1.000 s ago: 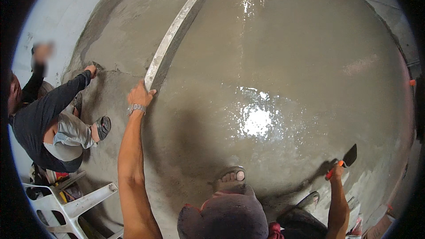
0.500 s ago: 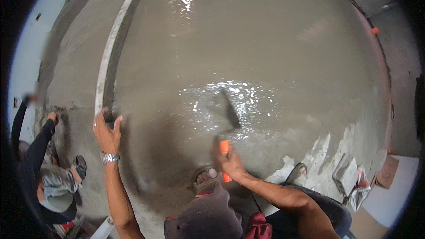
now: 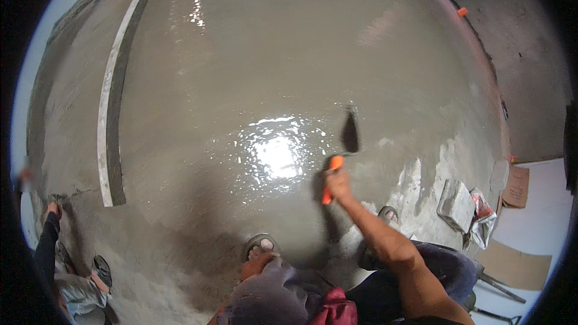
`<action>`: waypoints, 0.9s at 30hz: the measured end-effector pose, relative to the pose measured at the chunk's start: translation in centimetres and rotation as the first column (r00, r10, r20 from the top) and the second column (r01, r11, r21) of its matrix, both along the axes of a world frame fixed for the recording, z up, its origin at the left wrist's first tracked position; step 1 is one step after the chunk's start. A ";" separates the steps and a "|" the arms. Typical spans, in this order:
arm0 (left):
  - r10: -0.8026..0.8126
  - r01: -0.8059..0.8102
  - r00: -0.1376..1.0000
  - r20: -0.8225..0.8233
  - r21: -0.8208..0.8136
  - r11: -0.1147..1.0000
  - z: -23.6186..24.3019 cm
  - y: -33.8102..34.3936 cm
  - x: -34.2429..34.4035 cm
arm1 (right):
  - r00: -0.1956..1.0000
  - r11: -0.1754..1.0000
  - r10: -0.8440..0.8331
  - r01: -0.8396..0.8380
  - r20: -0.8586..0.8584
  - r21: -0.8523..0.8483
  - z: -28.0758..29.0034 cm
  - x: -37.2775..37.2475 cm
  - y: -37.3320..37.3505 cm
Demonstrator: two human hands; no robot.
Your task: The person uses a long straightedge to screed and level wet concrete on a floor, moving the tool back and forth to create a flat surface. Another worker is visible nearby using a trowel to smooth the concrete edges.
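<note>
Gripping a probably light, stiff trowel (image 3: 350, 135) by its orange handle (image 3: 336, 162) is the right hand (image 3: 338, 183); left hand (image 3: 259, 266), hold unclear.

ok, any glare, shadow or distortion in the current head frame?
Head view: glare blows out a patch of wet floor left of the right hand; head view again: dark shadow beside the trowel, fisheye bows the long bar, corners black.
</note>
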State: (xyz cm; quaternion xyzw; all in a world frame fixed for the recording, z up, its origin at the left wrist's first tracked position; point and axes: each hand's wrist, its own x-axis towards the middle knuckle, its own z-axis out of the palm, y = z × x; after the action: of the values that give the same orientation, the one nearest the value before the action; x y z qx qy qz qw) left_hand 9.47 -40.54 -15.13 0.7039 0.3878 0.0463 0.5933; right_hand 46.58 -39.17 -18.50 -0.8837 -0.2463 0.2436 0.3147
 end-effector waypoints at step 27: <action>-0.193 0.198 0.971 -0.144 0.022 0.980 0.2 -1.0 1.8 | 0.927 0.992 0.128 -0.115 -0.353 0.058 7.7 -17.9 3.9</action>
State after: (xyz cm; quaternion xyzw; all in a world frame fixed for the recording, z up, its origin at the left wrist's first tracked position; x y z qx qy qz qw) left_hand 11.26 -41.58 -14.88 0.7508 0.3567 -0.0553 0.5531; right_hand 28.66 -35.23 -10.82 -0.8022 -0.2437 0.4140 0.3545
